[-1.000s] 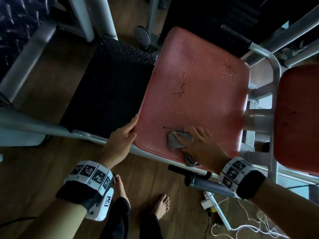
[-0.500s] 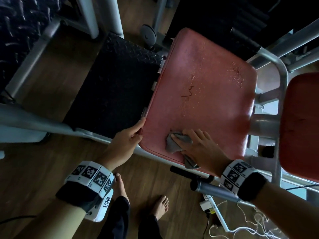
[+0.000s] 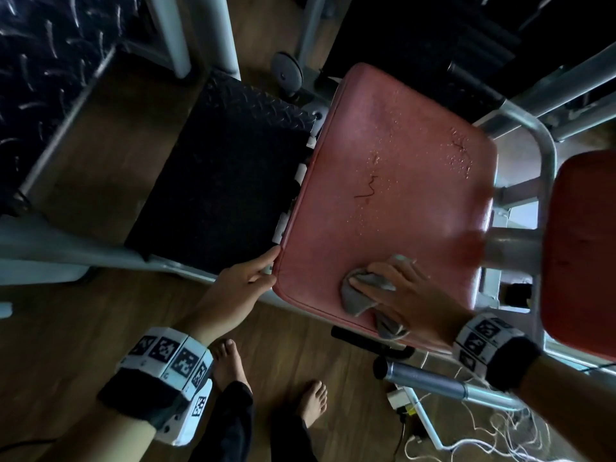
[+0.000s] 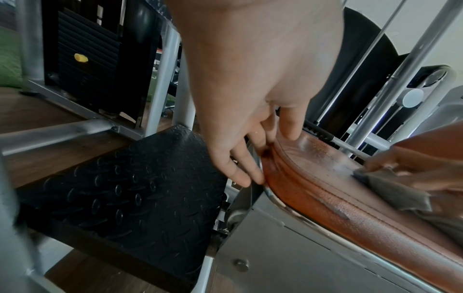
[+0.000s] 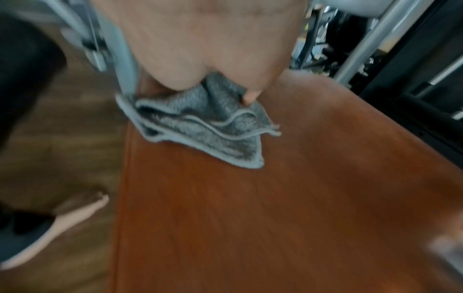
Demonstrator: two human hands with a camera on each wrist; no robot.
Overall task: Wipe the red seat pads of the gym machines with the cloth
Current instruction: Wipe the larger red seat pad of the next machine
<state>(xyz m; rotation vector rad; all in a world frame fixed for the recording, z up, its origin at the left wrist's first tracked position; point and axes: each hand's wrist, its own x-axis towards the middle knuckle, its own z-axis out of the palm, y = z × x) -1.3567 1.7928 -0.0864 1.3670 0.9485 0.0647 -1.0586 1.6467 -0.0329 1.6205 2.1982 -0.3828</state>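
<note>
A worn red seat pad with water drops and a dark scratch fills the middle of the head view. My right hand lies flat on a grey cloth and presses it onto the pad's near edge. Part of the cloth hangs off behind the palm. In the right wrist view the bunched cloth sits under my right hand on the pad. My left hand touches the pad's near-left corner. Its straight fingers lie along the pad side.
A second red pad stands at the right behind a grey frame tube. A black diamond-pattern footplate lies left of the seat. A metal handle bar and white cords lie on the wood floor by my bare feet.
My right hand has slid the cloth a little to the right along the pad's near edge. The left hand stays on the corner. The view has shifted slightly.
</note>
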